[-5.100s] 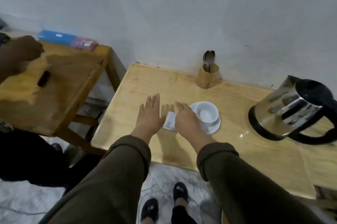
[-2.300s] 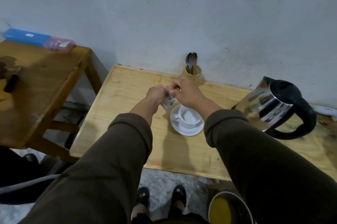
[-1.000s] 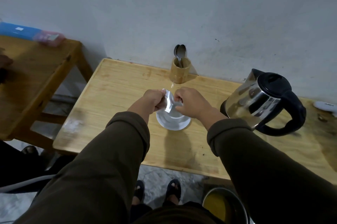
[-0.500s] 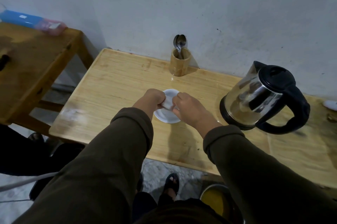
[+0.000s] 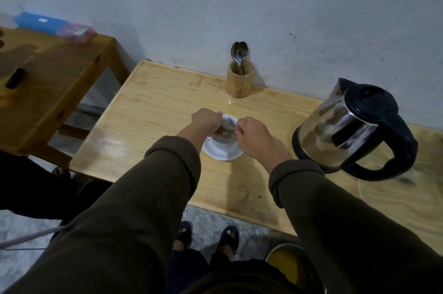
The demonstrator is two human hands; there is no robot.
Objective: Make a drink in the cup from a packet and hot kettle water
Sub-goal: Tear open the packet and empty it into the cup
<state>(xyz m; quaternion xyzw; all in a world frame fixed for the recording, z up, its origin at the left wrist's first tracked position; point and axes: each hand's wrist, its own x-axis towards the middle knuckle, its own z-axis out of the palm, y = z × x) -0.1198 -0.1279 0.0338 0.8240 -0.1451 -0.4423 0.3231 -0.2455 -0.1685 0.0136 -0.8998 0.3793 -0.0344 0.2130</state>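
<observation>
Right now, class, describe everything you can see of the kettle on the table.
The kettle has a shiny steel body that mirrors the room, a black lid, a black loop handle facing the near right, and a spout toward the wall. It stands upright with its lid shut on the wooden table, right of the saucer. Neither hand touches it.

Both hands, flat on the table w/ the packet under them 5 s ago, now sit curled at frame centre: left hand (image 5: 206, 121) & right hand (image 5: 253, 134) pinch the packet (image 5: 226, 128) between them, low over the cup (image 5: 227, 136). Packet, held higher & upright 1 s ago, is now tipped down at cup's mouth.
</observation>
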